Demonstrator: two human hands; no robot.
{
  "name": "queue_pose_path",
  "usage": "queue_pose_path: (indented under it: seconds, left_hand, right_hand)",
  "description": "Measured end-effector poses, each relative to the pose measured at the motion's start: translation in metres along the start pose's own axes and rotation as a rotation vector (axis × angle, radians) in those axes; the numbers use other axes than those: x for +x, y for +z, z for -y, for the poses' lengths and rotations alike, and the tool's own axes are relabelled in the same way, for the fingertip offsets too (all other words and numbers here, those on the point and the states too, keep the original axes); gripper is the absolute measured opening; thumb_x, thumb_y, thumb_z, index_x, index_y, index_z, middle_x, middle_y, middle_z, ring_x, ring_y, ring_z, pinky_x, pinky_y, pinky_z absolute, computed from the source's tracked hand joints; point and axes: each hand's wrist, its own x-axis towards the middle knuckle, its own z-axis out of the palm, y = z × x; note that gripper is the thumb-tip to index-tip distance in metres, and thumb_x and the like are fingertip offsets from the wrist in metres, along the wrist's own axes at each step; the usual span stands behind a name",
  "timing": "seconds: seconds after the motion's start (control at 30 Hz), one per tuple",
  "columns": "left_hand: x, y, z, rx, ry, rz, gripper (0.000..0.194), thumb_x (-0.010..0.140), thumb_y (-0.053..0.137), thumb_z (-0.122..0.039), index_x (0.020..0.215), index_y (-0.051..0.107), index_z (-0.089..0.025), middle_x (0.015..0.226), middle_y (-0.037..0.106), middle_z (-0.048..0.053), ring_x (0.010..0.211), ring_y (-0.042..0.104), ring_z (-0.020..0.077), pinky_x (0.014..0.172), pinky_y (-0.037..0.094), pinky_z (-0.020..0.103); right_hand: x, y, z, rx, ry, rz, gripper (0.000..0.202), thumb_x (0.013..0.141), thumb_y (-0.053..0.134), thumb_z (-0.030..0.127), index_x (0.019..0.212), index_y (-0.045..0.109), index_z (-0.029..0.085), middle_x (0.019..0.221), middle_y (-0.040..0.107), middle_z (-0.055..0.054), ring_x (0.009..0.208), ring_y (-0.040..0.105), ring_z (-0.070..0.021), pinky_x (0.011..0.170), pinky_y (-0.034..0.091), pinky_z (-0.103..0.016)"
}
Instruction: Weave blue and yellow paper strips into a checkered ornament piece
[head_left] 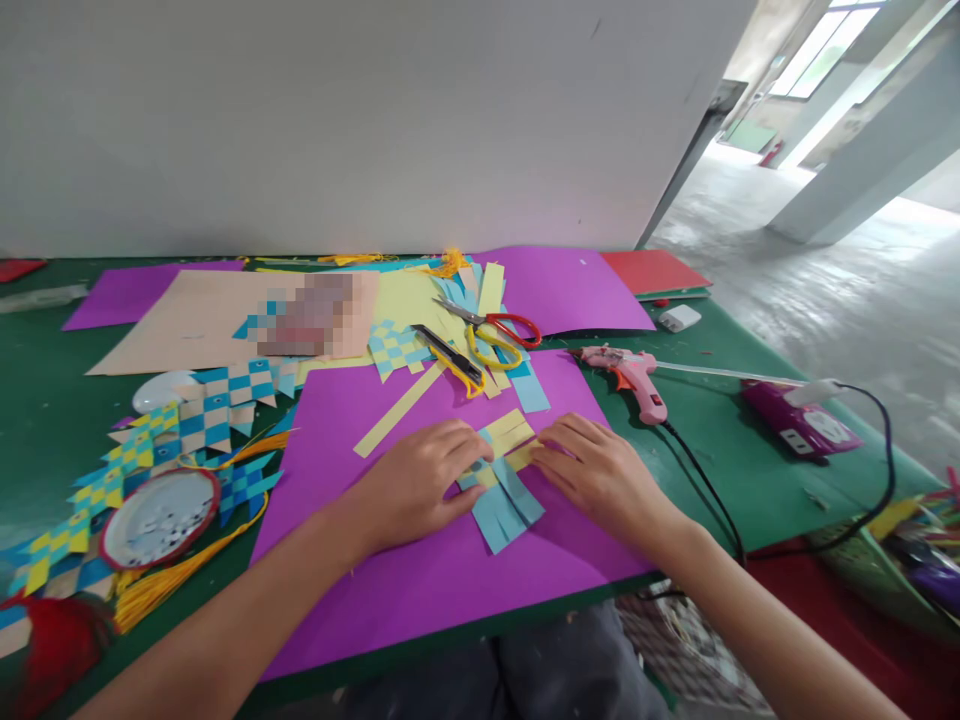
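On a purple sheet (330,580) lies a small woven piece of light blue and yellow paper strips (506,505). My left hand (427,480) presses the left side of the weave, its thumb and fingers bent over the edge. At the right side, my right hand (592,470) has its fingertips closed on a yellow strip (523,456). Just beyond my left hand a loose yellow strip (397,410) slants across the sheet. Behind the weave are a black and yellow cutter (452,360) and scissors with red and yellow handles (491,330).
A pink glue gun (634,375) with a black cord rests on the right, near a purple power socket (802,415). At left are checkered woven pieces (217,405), a round lid of small bits (161,515) and yellow tassels (187,565). A grey wall (337,120) stands behind.
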Motion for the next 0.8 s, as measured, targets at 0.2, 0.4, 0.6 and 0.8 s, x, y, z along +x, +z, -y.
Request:
queue_pose_path:
  seconds: [0.2,0.4,0.6,0.8]
  left_hand:
    - [0.0,-0.001,0.0,0.017,0.015,-0.003,0.025,0.094,0.049,-0.034,0.111,0.058,-0.017,0.11,0.063,0.008,0.106,0.056,0.0237,0.095,0.045,0.039]
    - [0.0,-0.001,0.002,0.002,0.067,-0.001,0.021,0.095,0.048,-0.031,0.105,0.062,-0.019,0.111,0.063,0.007,0.106,0.055,0.0222,0.095,0.043,0.038]
    - [-0.001,0.001,0.002,0.014,0.093,-0.016,0.019,0.095,0.049,-0.029,0.102,0.063,-0.019,0.109,0.063,0.007,0.105,0.055,0.0212,0.095,0.043,0.037]
    - [0.0,0.003,0.003,0.043,0.106,-0.044,0.019,0.095,0.048,-0.029,0.097,0.063,-0.018,0.109,0.063,0.007,0.105,0.055,0.021,0.098,0.042,0.038]
  right_hand:
    - [0.001,0.002,0.001,-0.055,-0.048,0.002,0.021,0.093,0.049,0.013,0.082,0.067,0.016,0.08,0.064,-0.007,0.082,0.055,-0.0193,0.069,0.046,-0.031]
    - [-0.002,0.009,0.001,-0.015,-0.063,-0.01,0.017,0.093,0.051,0.015,0.089,0.067,0.014,0.079,0.062,-0.005,0.073,0.053,-0.0168,0.065,0.044,-0.031]
    - [-0.002,0.001,0.01,0.029,-0.059,-0.082,0.017,0.094,0.051,0.015,0.094,0.068,0.013,0.082,0.065,-0.006,0.078,0.057,-0.0179,0.069,0.047,-0.032]
    - [-0.011,-0.005,0.031,0.121,-0.115,-0.03,0.023,0.092,0.057,0.03,0.102,0.067,0.013,0.088,0.067,-0.009,0.087,0.06,-0.0215,0.071,0.051,-0.035]
